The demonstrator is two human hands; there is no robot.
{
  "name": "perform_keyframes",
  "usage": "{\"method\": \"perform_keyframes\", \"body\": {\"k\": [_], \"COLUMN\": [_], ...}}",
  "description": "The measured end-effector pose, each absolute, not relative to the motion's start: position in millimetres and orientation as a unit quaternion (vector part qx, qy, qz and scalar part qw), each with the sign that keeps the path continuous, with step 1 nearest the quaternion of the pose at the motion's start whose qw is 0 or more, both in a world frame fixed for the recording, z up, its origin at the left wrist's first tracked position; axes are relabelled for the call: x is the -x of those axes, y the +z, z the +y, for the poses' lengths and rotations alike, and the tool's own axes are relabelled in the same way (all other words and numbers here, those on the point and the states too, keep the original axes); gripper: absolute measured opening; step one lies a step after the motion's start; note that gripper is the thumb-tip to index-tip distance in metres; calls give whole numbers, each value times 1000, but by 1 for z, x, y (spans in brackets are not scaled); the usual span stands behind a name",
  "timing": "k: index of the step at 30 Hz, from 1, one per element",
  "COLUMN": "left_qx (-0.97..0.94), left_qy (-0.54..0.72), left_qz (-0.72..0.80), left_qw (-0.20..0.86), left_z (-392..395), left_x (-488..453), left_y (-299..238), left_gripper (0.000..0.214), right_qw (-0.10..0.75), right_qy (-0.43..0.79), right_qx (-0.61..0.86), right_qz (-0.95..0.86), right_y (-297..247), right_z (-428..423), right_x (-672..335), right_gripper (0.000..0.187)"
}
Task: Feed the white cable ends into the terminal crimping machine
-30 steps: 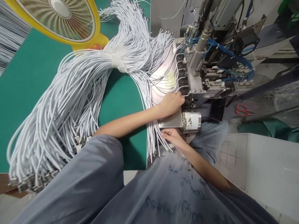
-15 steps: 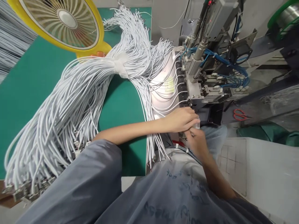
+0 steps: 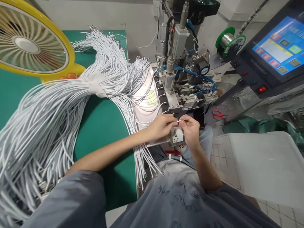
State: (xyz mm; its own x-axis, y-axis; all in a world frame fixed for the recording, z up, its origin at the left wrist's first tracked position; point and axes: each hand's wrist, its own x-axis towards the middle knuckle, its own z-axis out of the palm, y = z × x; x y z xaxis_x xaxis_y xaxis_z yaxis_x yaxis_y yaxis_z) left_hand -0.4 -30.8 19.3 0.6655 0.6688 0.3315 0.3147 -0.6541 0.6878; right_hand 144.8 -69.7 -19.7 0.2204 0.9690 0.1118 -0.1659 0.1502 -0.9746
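Both my hands meet in front of the machine [image 3: 173, 99], pinching a short stretch of white cable [image 3: 178, 121] between them. My left hand [image 3: 161, 126] is closed on it from the left, fingertips pointing right. From the right, my right hand [image 3: 191, 128] grips the cable's end between thumb and fingers; the tip itself is hidden. Just below the hands is a metal part with a white warning label [image 3: 178, 136]. Several white cables curve into the black slotted block [image 3: 160, 87] beyond my left hand. A large tied bundle of white cables [image 3: 54, 104] lies to the left.
A yellow fan [image 3: 71, 69] stands on the green table [image 3: 95, 126]. At right are a lit touchscreen [image 3: 280, 47], a green-rimmed solder spool [image 3: 229, 41], red-handled scissors [image 3: 218, 115] and a white bin [image 3: 263, 158]. Loose cable ends hang over the table's edge.
My view has swung right and up, bringing in the touchscreen. My hands, overlapped before, are now side by side, with a white cable visible between their fingertips.
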Motion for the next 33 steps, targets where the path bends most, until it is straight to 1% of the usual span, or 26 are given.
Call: {"method": "perform_keyframes", "body": {"k": [3,8,12,14,16,19,21,23,25,26,28,29,30,31,33], "left_qx": [-854,-853,-878,-880,-870,-847,-842,-856,-889,-908,-937,-946,-952,-954,-944], "left_qy": [307,328,305,296,303,335,351,350,324,303,258,240,229,228,243], "left_qz": [282,279,273,281,291,300,297,289,281,271,235,215,201,195,208], "left_qw": [311,295,249,244,258,285,282,246,160,103,6,-20,-23,-5,84], "left_z": [-31,-29,-28,-28,-28,-29,-30,-30,-29,-27,-23,-21,-19,-17,-15], "left_x": [0,2,3,3,2,0,0,0,2,3,6,7,8,9,9], "left_y": [20,25,22,19,18,18,16,14,12,11,11,11,12,13,14], "left_gripper": [18,17,19,19,17,15,16,18,22,24,28,29,30,29,27], "right_qw": [625,593,519,496,512,559,573,563,526,504,460,440,423,412,420], "right_qy": [401,393,339,328,332,331,285,199,127,110,129,160,199,238,279], "right_qx": [491,499,523,533,537,547,567,589,600,602,600,594,583,567,532], "right_qz": [-455,-494,-585,-602,-583,-528,-519,-545,-589,-609,-642,-654,-664,-672,-681], "right_y": [-19,-13,-3,-1,-3,-9,-13,-13,-9,-6,1,4,6,7,6], "right_z": [-69,-68,-67,-67,-66,-69,-72,-76,-77,-77,-74,-72,-69,-67,-63], "right_x": [-143,-150,-164,-166,-163,-149,-139,-133,-133,-136,-145,-150,-156,-160,-165], "right_gripper": [19,15,14,16,19,19,21,23,24,25,27,28,29,29,27]}}
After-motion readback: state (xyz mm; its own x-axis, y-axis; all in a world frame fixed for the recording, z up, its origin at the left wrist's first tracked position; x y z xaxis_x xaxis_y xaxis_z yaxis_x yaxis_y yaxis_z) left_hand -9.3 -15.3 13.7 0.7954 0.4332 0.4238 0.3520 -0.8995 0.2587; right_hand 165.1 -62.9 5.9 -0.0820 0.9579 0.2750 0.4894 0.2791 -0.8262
